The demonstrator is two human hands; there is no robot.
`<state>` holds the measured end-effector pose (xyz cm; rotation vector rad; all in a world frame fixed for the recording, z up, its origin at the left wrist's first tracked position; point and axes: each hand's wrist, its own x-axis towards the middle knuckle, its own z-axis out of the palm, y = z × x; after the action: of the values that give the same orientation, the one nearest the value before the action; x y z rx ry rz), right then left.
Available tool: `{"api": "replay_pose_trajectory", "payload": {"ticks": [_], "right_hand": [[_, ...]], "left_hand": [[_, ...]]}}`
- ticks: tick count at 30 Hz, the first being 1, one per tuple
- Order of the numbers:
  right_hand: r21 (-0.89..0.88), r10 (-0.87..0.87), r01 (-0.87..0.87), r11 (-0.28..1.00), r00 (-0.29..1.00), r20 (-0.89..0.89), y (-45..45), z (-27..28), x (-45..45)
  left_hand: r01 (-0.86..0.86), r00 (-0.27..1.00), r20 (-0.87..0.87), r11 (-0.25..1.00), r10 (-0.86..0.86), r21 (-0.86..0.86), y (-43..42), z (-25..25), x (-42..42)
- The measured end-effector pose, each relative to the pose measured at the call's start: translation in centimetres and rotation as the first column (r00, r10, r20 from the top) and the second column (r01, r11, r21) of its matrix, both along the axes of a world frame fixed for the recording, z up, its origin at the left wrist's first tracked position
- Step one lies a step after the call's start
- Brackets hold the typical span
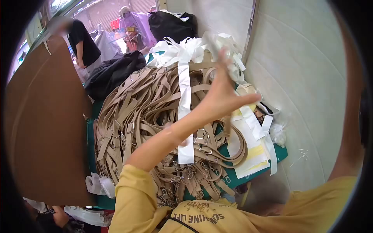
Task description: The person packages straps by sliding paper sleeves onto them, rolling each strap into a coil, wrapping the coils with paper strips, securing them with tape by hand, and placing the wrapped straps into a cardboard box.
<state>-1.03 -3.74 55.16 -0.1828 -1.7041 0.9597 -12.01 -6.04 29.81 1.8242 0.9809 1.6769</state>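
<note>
- Left hand [229,93]: blurred, thumb spread wide from the fingers, raised over the right part of the heap; whether anything is in its grasp cannot be told.
- Left forearm [167,138]: slants above the heap and crosses over a long white strip [185,101].
- Beige straps [136,101] with metal buckles: piled on a green tabletop [278,153], beneath the left forearm; swivel clasps [176,179] cluster at the near end.
- White ribbons [182,48]: bunched at the far end of the straps.
- Yellow-and-white sheets [250,157]: right of the straps, with white strips lying over them.
- Black cloth [116,72]: beside the far left of the pile.
- White rolls [100,184]: at the near left corner.
- Brown panel [46,124]: standing left of the table.
- Right arm [349,136]: reaches up along the right edge, its hand outside the view.
- Person in a black top [82,42]: beyond the panel.
</note>
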Motion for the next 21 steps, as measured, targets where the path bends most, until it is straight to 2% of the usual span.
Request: {"api": "replay_pose_trajectory", "payload": {"ticks": [2, 3, 5, 6, 7, 8, 9, 11, 12, 14, 15, 17, 19, 21], "right_hand": [[-0.041, 0.033, -0.032, 0.999, 0.999, 0.021, -1.3, -0.9, 1.3], [-0.071, 0.059, -0.057, 0.996, 0.998, 0.025, -1.9, -1.3, 2.1], [-0.151, 0.13, -0.123, 0.981, 0.991, 0.037, -2.8, -2.6, 3.6], [-0.188, 0.165, -0.155, 0.97, 0.986, 0.034, -3.2, -3.2, 4.3], [-0.235, 0.209, -0.196, 0.952, 0.977, 0.031, -3.6, -4.1, 5.0], [-0.282, 0.255, -0.237, 0.93, 0.967, 0.028, -4.0, -4.8, 5.6], [-0.339, 0.302, -0.278, 0.899, 0.953, 0.019, -4.1, -5.7, 6.3], [-0.448, 0.399, -0.354, 0.821, 0.917, 0.007, -4.7, -7.7, 7.2], [-0.501, 0.452, -0.39, 0.772, 0.892, 0.003, -5.0, -8.8, 7.4], [-0.591, 0.524, -0.419, 0.689, 0.851, 0.008, -5.6, -11.0, 7.4], [-0.646, 0.565, -0.423, 0.635, 0.825, 0.014, -6.0, -12.6, 7.1], [-0.748, 0.632, -0.406, 0.524, 0.774, 0.023, -6.8, -16.2, 6.2], [-0.836, 0.68, -0.335, 0.435, 0.731, 0.061, -7.7, -20.8, 4.5], [-0.89, 0.702, -0.211, 0.404, 0.696, 0.154, -8.8, -25.2, 3.2]], "left_hand": [[0.064, 0.998, 0.016, 0.972, -0.062, -0.224, 3.8, 0.4, -0.8], [0.002, 0.991, 0.132, 0.997, 0.009, -0.083, 5.3, -0.3, -1.4], [0.014, 0.999, -0.041, 0.977, -0.023, -0.213, 6.4, -2.4, -4.8], [0.202, 0.972, -0.026, 0.89, -0.233, -0.409, 5.8, -3.8, -6.2], [0.263, 0.898, -0.256, 0.902, -0.358, -0.342, 4.9, -5.2, -7.7], [0.338, 0.761, -0.473, 0.894, -0.443, -0.293, 3.3, -6.4, -9.2], [0.261, 0.736, -0.527, 0.896, -0.425, -0.358, 1.2, -7.5, -11.0], [-0.13, 0.722, -0.638, 0.852, -0.268, -0.507, -2.4, -9.4, -13.6], [-0.422, 0.689, -0.712, 0.721, -0.14, -0.55, -3.5, -10.3, -14.3], [-0.581, 0.677, -0.717, 0.475, -0.168, -0.661, -4.8, -14.5, -15.6], [-0.444, 0.824, -0.542, 0.409, -0.164, -0.798, -5.3, -15.7, -15.4], [-0.526, 0.783, -0.621, 0.502, -0.029, -0.687, -4.8, -18.8, -14.9], [-0.551, 0.761, -0.649, 0.506, -0.023, -0.664, -3.7, -19.4, -14.8], [-0.46, 0.768, -0.599, 0.456, -0.227, -0.762, -2.5, -18.9, -14.7]]}}
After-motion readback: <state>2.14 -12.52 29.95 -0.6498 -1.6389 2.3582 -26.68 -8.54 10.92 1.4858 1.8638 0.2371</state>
